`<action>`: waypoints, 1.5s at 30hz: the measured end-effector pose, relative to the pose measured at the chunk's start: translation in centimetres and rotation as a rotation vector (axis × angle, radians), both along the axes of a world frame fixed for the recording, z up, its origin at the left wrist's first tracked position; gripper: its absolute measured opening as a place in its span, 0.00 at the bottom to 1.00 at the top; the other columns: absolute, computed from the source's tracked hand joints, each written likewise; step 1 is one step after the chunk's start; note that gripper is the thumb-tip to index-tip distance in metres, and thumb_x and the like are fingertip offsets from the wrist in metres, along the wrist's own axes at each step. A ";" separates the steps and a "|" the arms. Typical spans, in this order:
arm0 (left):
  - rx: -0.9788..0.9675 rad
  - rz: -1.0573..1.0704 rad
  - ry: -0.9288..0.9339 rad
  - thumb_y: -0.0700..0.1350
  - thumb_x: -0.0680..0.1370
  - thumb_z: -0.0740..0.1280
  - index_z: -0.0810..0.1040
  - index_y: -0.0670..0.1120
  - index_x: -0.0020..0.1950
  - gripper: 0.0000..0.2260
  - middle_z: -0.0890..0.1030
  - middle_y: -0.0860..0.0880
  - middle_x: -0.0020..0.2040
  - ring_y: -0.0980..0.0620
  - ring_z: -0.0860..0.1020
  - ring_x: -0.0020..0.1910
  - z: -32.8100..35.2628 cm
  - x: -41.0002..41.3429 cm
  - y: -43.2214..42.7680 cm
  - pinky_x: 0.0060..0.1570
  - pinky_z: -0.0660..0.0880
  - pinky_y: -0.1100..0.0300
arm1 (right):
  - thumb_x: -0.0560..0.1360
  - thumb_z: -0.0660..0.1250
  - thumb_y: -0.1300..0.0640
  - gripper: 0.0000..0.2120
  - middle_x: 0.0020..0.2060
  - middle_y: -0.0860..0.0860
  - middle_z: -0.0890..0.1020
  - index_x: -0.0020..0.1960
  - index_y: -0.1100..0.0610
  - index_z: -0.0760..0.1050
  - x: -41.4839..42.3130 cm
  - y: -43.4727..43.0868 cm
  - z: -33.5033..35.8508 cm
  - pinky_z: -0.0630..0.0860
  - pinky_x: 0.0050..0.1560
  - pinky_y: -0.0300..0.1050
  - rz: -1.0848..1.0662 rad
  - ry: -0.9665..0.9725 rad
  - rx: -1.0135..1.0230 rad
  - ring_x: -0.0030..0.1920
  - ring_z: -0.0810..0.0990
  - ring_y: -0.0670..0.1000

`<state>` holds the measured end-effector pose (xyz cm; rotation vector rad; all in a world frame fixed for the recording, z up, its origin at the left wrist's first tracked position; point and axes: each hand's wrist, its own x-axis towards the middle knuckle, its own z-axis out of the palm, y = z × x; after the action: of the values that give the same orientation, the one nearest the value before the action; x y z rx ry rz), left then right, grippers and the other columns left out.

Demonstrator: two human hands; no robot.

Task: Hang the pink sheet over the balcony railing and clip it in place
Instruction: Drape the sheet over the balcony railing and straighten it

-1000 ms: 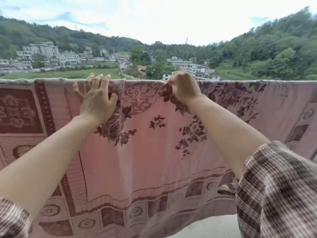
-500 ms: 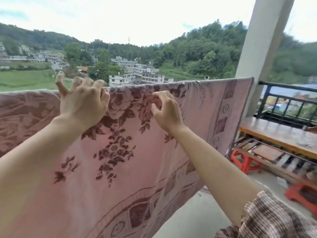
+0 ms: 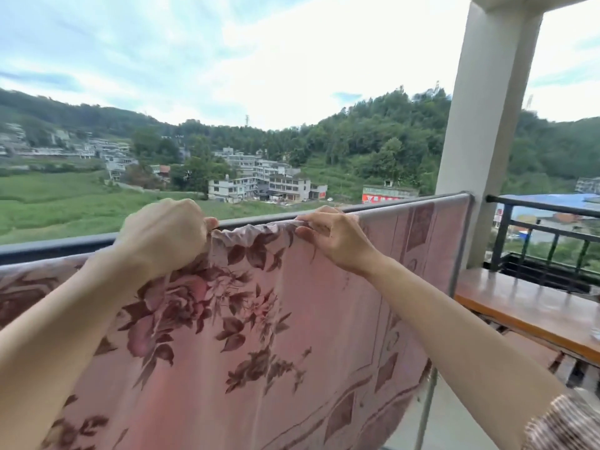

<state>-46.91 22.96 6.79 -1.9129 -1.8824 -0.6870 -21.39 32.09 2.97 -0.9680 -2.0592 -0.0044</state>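
The pink sheet now hangs below the railing at left, top edge bunched; rightward it drapes the rail. Left hand fists the fabric, right hand pinches the edge. No clip seen; respreading needed

The sheet is soft pink, printed with large roses and leaves in dark maroon. Toward its right side the print changes to a border of pale lines, maroon diamonds and darker oblong panels. The railing is dark grey, almost black. On the right, the pillar is off-white and the bench is a glossy orange-brown. The sleeve at the near right is checked in brown and cream. Far off, the sky is pale blue with white cloud, the hills are deep green, the field is a lighter green, the buildings are white and grey, a sign is red, and a roof is blue.
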 end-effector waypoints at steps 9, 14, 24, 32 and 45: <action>0.187 0.031 0.004 0.58 0.78 0.60 0.78 0.48 0.42 0.16 0.76 0.53 0.24 0.57 0.69 0.18 0.6 11.1 5.0 0.19 0.62 0.69 | 0.78 0.63 0.48 0.21 0.31 0.50 0.78 0.35 0.62 0.76 6.4 9.3 3.7 0.71 0.47 0.51 0.118 -0.046 -0.077 0.35 0.77 0.52; 0.122 0.195 0.027 0.62 0.78 0.57 0.76 0.46 0.42 0.21 0.79 0.47 0.36 0.48 0.75 0.33 -1.2 22.0 11.1 0.33 0.72 0.56 | 0.80 0.57 0.47 0.21 0.26 0.44 0.71 0.30 0.51 0.67 18.0 14.9 1.8 0.66 0.46 0.50 0.138 -0.137 -0.120 0.31 0.70 0.46; 0.176 0.164 0.082 0.60 0.79 0.53 0.75 0.46 0.58 0.21 0.81 0.45 0.48 0.47 0.77 0.45 -2.3 40.4 25.0 0.45 0.71 0.50 | 0.77 0.61 0.49 0.17 0.60 0.49 0.80 0.63 0.54 0.76 39.2 27.1 0.6 0.64 0.65 0.56 -0.127 -0.118 -0.001 0.61 0.76 0.52; 0.146 -0.149 0.001 0.63 0.77 0.57 0.79 0.53 0.57 0.20 0.84 0.53 0.46 0.54 0.81 0.39 -2.2 51.7 36.0 0.39 0.80 0.55 | 0.81 0.56 0.48 0.16 0.62 0.47 0.78 0.65 0.48 0.73 50.7 38.4 1.4 0.61 0.62 0.56 -0.166 -0.286 0.025 0.63 0.75 0.52; 0.153 -0.016 -0.164 0.52 0.75 0.69 0.85 0.49 0.39 0.10 0.80 0.62 0.27 0.54 0.78 0.26 0.1 60.1 43.6 0.28 0.72 0.70 | 0.75 0.69 0.54 0.11 0.27 0.45 0.80 0.34 0.55 0.82 55.2 50.2 6.9 0.72 0.37 0.37 0.453 -0.219 -0.425 0.27 0.75 0.39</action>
<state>13.23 66.59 6.88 -1.8253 -1.8517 -0.9903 33.82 82.26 9.89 -0.7442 -2.5021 0.6100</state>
